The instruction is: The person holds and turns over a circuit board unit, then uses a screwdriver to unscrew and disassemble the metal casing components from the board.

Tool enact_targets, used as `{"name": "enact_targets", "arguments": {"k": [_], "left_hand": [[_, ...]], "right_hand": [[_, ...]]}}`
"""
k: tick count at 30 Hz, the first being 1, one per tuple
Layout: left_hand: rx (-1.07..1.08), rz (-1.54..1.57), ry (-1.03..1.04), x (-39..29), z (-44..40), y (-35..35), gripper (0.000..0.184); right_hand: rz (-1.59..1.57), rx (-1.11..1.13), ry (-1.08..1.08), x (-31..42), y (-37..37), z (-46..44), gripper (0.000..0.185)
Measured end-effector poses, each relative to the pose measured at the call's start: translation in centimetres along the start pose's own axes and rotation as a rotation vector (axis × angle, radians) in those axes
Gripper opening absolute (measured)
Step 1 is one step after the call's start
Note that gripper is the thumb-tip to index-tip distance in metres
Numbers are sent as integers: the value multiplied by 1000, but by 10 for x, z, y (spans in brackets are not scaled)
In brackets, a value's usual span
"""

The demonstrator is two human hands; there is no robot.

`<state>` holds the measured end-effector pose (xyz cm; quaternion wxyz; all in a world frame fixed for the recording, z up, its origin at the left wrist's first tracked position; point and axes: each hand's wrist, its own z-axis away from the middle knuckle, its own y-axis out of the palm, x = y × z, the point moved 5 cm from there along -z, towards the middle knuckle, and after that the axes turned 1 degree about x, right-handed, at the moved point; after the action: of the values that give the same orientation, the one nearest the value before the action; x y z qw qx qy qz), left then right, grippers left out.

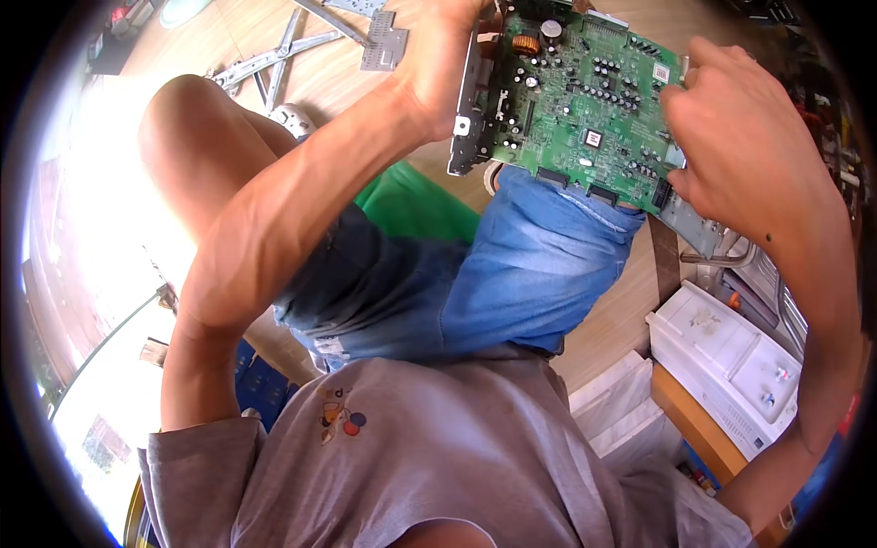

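A green circuit board point(585, 119), crowded with capacitors, chips and a copper coil, is held up above my knees. Along its left side runs a dark metal bracket point(468, 123). My left hand point(443, 59) grips the board at this bracketed side, its fingertips hidden behind the metal. At the opposite edge my right hand point(735, 137) is closed, its curled fingers and thumb against the board's right side near a black connector point(661, 192). A grey metal plate point(690, 226) shows below that hand, partly covered by the board.
Metal scissor-like arms point(279, 57) and a perforated metal plate point(384, 44) lie on the wooden floor at upper left. A white plastic housing point(722, 361) stands at lower right, near white boxes point(617, 402). Something green point(411, 203) is below my legs.
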<state>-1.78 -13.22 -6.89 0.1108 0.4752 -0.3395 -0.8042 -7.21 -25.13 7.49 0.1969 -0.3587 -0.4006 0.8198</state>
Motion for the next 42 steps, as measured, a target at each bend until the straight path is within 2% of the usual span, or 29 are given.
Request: {"name": "enact_targets", "arguments": {"k": [2, 4, 6, 9, 20, 23, 26, 28, 30, 32, 39, 42], "left_hand": [[-26, -24, 43, -6, -1, 1, 46], [-98, -6, -70, -14, 5, 10, 46], [-99, -1, -95, -9, 5, 11, 47], [-18, -14, -35, 4, 2, 0, 49], [-7, -83, 20, -3, 3, 3, 53], [-52, -54, -62, -2, 6, 3, 52], [-30, -42, -66, 0, 5, 0, 52], [-130, -80, -54, -9, 14, 14, 52], [-133, -77, -40, -7, 14, 15, 52], [-45, -34, -24, 2, 4, 0, 51], [-25, 30, -71, 8, 0, -2, 51], [-34, 32, -31, 5, -4, -6, 52]], "right_hand": [[-8, 23, 9, -2, -1, -1, 28], [-14, 36, 7, -5, -3, -4, 29], [-20, 16, 10, -4, 3, -1, 29], [-22, -19, 19, 0, 9, 5, 29], [76, 43, -27, 1, 9, 0, 28], [101, 14, -36, 2, 10, -4, 28], [65, -7, -43, 0, 8, -2, 30], [58, -1, -30, -3, 9, -2, 31], [57, -1, -29, -2, 9, -3, 29], [57, -1, -28, -2, 9, -4, 28], [59, 19, -39, -3, 11, 0, 24], [55, 37, -46, -6, 12, -2, 23]]}}
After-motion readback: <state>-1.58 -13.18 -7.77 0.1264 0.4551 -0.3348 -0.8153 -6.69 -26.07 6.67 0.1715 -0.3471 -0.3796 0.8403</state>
